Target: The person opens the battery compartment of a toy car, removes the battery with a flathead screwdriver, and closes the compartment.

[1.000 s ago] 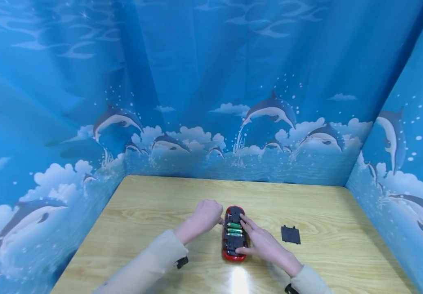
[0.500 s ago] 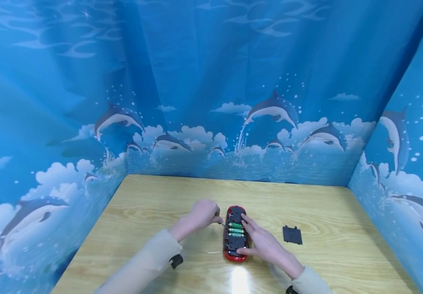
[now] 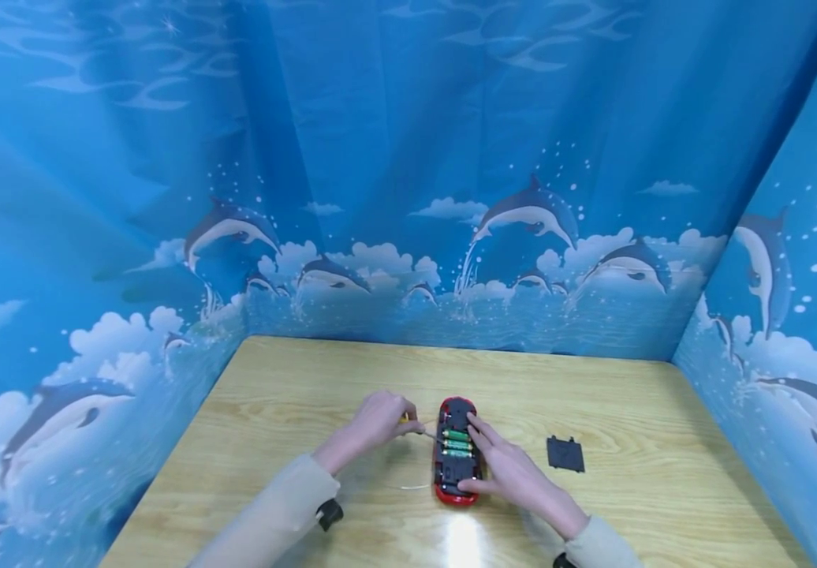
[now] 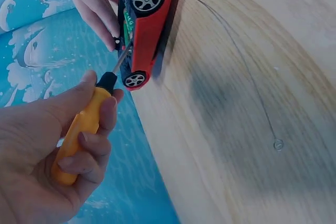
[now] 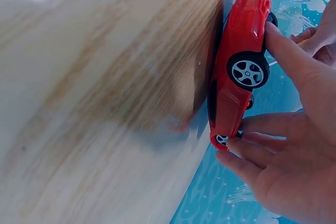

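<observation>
A red toy car [image 3: 457,485] lies upside down on the table, its black underside up. Green batteries [image 3: 457,445] sit in its uncovered battery compartment. My left hand [image 3: 380,418] holds a yellow-handled screwdriver [image 4: 84,124], thumb and fingers wrapped around the handle. The shaft [image 4: 123,59] points at the batteries from the car's left side; whether its tip touches them I cannot tell. My right hand [image 3: 515,472] steadies the car from the right, fairly straight fingers near the front wheel and thumb by the rear wheel, as the right wrist view shows.
A black battery cover [image 3: 565,454] lies on the wooden table [image 3: 295,379] to the right of the right hand. From under the car a thin wire [image 4: 247,69] with a small looped end runs leftward across the tabletop. Dolphin-printed curtains [image 3: 408,158] enclose the table's back and sides.
My left hand has drawn back leftward from the car and tilted the screwdriver lower, so its handle and the thin wire now show. The right hand and the car stay put.
</observation>
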Action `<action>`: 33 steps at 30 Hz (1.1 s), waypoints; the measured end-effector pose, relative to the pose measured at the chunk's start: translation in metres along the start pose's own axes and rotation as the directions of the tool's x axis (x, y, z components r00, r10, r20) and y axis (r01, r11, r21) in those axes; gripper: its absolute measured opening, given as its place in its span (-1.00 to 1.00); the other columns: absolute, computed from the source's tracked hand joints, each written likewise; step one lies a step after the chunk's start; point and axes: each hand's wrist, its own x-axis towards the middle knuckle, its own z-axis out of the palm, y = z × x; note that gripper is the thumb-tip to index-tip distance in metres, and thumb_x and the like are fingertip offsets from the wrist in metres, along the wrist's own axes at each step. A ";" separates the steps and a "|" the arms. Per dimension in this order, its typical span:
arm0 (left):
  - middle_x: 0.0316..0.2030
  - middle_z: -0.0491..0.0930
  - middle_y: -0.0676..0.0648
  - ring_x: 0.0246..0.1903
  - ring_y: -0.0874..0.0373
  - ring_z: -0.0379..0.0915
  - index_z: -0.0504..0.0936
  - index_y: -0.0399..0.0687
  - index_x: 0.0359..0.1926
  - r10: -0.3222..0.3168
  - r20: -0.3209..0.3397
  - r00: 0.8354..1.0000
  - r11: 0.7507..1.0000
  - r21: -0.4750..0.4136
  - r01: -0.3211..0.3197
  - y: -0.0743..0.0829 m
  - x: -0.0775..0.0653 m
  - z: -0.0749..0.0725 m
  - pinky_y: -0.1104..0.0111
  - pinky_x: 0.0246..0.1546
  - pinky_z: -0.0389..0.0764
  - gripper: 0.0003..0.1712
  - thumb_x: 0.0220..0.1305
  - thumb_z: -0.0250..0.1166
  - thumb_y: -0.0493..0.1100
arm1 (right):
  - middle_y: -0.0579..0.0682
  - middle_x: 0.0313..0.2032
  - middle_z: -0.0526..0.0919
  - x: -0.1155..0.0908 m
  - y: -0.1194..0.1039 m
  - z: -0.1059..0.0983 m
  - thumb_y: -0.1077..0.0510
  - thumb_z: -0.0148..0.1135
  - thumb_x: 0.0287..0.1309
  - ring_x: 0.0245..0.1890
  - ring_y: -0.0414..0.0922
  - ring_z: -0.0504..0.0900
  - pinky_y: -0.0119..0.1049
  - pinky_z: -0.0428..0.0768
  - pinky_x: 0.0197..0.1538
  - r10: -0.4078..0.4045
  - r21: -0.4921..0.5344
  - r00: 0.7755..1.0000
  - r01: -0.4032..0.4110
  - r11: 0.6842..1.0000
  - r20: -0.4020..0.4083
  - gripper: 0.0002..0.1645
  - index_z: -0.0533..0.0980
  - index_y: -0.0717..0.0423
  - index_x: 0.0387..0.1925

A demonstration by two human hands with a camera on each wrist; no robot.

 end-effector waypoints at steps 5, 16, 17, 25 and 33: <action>-0.53 0.63 0.17 -0.61 0.42 0.36 0.69 0.10 -0.41 0.046 0.004 0.999 0.995 -0.087 -0.046 0.003 -0.007 0.015 0.56 -0.59 0.39 -0.73 0.10 0.25 0.15 | 0.14 0.38 0.05 -0.001 -0.002 0.003 -0.41 0.22 -0.15 0.06 0.14 0.49 -0.05 0.57 -0.03 0.004 0.025 0.999 -0.005 1.000 0.033 0.14 0.19 0.25 0.30; -0.56 0.63 0.13 -0.66 0.40 0.32 0.68 0.07 -0.45 0.016 -0.034 0.999 1.000 -0.012 -0.016 0.002 -0.020 0.000 0.56 -0.64 0.37 -0.75 0.11 0.27 0.11 | 0.11 0.39 0.04 0.000 -0.006 0.001 -0.43 0.22 -0.18 0.09 0.16 0.46 -0.02 0.55 -0.01 0.048 0.036 0.998 -0.050 0.998 0.042 0.15 0.20 0.21 0.31; -0.57 0.63 0.13 -0.67 0.40 0.31 0.68 0.06 -0.46 0.023 -0.037 0.999 1.000 -0.008 -0.023 0.004 -0.019 -0.001 0.56 -0.66 0.37 -0.75 0.11 0.27 0.10 | 0.11 0.39 0.05 0.000 -0.006 0.000 -0.42 0.22 -0.18 0.10 0.16 0.45 -0.02 0.55 -0.01 0.046 0.030 0.998 -0.047 0.998 0.038 0.15 0.20 0.22 0.30; -0.72 0.50 0.17 -0.76 0.36 0.22 0.67 0.06 -0.57 -0.006 -0.032 0.999 0.996 0.090 0.009 0.014 -0.007 -0.009 0.53 -0.77 0.26 -0.74 0.05 0.32 0.10 | 0.14 0.38 0.06 0.002 -0.005 -0.003 -0.41 0.23 -0.16 0.13 0.16 0.42 -0.03 0.54 0.01 0.018 0.016 0.999 -0.018 1.000 0.035 0.14 0.20 0.27 0.29; -0.82 0.35 0.15 -0.77 0.28 0.16 0.55 0.06 -0.75 -0.015 -0.025 1.000 0.971 0.237 0.020 0.029 0.005 -0.017 0.42 -0.81 0.24 -0.63 -0.02 0.36 0.14 | 0.14 0.38 0.05 0.003 -0.004 -0.005 -0.41 0.23 -0.17 0.16 0.17 0.38 -0.02 0.50 0.07 0.018 0.011 0.999 -0.018 1.000 0.038 0.16 0.18 0.26 0.30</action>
